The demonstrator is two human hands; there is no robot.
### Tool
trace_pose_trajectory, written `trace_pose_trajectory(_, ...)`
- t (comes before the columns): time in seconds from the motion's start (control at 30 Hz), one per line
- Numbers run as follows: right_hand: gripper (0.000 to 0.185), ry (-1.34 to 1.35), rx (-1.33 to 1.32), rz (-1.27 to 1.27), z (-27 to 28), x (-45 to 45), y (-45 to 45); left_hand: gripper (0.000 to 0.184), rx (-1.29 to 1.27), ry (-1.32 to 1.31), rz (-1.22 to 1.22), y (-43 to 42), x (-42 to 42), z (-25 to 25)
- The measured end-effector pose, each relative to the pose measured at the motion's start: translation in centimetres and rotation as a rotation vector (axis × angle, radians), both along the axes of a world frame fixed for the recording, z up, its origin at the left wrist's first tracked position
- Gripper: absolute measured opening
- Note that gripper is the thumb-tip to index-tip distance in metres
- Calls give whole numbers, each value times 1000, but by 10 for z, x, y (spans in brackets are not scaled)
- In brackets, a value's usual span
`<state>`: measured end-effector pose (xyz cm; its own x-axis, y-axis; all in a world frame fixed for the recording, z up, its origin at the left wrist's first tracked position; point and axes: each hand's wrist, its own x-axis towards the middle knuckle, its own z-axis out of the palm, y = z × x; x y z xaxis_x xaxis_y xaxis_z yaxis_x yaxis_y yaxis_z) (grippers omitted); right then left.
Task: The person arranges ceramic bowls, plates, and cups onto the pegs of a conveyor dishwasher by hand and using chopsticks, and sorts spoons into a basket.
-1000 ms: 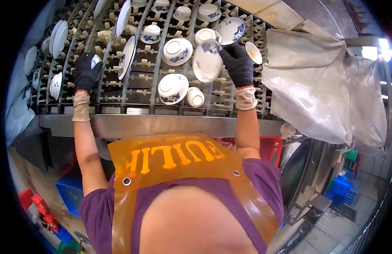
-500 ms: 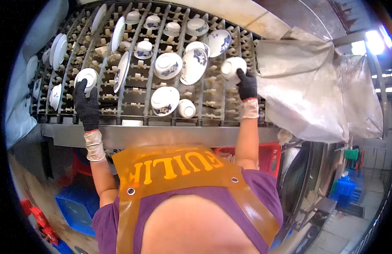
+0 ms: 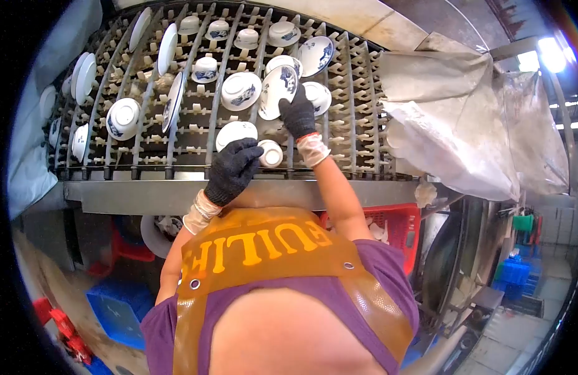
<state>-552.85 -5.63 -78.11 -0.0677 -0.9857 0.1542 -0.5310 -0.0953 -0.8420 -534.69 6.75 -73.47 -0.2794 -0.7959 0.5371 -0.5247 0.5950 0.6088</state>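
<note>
My left hand [image 3: 234,170], in a black knit glove over a pale one, has its fingers curled at the lower rim of a white bowl [image 3: 237,132]. Beside those fingertips is a small white cup [image 3: 271,154], bottom outward. My right hand [image 3: 298,115], gloved alike, grips the lower right edge of a white plate with blue pattern [image 3: 276,94]. Its fingertips are partly hidden between that plate and an upturned bowl [image 3: 318,98]. Another upturned bowl [image 3: 241,91] sits left of the plate.
The dishes rest on a pegged conveyor [image 3: 351,137] with metal bars. A steel ledge [image 3: 139,199] runs along its front. Plastic sheeting [image 3: 451,125] hangs at the right. Below are a red basket [image 3: 398,234] and a blue crate [image 3: 117,309].
My left hand left the bowl at the left and moved right. My right hand let go of its bowl and moved left to the plate. The dishes shifted slightly left and away.
</note>
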Motion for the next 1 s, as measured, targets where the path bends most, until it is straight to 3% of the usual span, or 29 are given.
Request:
trace_pose_trajectory(0.03,48,23,28,19,-2,0,9,25,56,-54,7,2,4,-6)
trace_pose_trajectory(0.07,50,54,-113,86,-7,-1,18,24,116,-108,12,3,7,-11)
trace_pose_trajectory(0.2,52,13,-60,141,-5,-27,51,19,-19,-49,80,4,7,-11)
trace_pose_trajectory(0.23,48,84,-95,73,-16,-50,51,18,139,103,134,5,2,-5)
trace_pose_trajectory(0.33,34,491,-313,-238,-48,-151,46,18,273,167,130,8,-3,-12)
trace_pose_trajectory(0.37,28,289,-150,-458,-58,-188,46,18,200,110,135,8,-7,-4)
trace_pose_trajectory(0.4,26,408,-46,-529,-68,-228,57,18,198,114,136,7,-9,-7)
trace_pose_trajectory(0.43,31,388,201,-481,-53,-252,72,18,238,164,118,7,-10,-12)
trace_pose_trajectory(0.47,40,595,552,-445,-41,-272,76,18,278,215,103,7,-11,-14)
trace_pose_trajectory(0.5,52,659,661,-418,-35,-285,81,18,277,220,112,7,-13,-13)
trace_pose_trajectory(0.57,61,650,494,-688,-17,-282,97,18,194,142,75,7,-17,-6)
trace_pose_trajectory(0.67,78,518,202,-966,-54,-318,91,19,183,109,26,4,-23,0)
trace_pose_trajectory(0.7,88,244,107,-968,-78,-339,82,20,101,8,23,4,-25,-1)
trace_pose_trajectory(0.8,84,174,-41,-993,-82,-335,64,19,181,83,1,2,-31,-11)
trace_pose_trajectory(0.83,74,32,-116,-886,-76,-335,59,19,174,83,14,1,-34,-12)
trace_pose_trajectory(0.93,41,303,-120,-570,-34,-295,50,20,219,133,12,3,-37,-14)
trace_pose_trajectory(1.0,27,806,-233,-238,13,-246,58,19,119,-2,43,2,-42,-14)
